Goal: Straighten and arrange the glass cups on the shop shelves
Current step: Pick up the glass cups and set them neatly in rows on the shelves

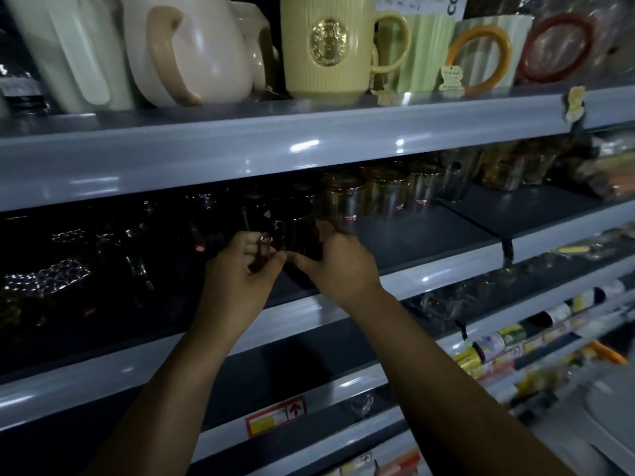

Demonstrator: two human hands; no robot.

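Observation:
A dark glass cup point(297, 235) stands on the middle shelf point(429, 235), hard to make out in the shadow. My left hand point(240, 269) grips its left side, thumb and fingers curled on the glass. On the cup's right side my right hand point(338, 266) wraps around it, the thumb pointing left under its base. Just to the right stands a row of amber glass cups point(378, 195) with small red stickers. More dark glassware point(103, 252) fills the shelf to the left.
The top shelf point(309, 132) holds cream jugs point(192, 49), a yellow ribbed mug point(326, 46) and pale green mugs point(481, 53). Lower shelves carry small glasses point(464, 293) and packaged goods point(515, 338) at the right. A red and yellow price tag point(275, 415) sits on a lower shelf edge.

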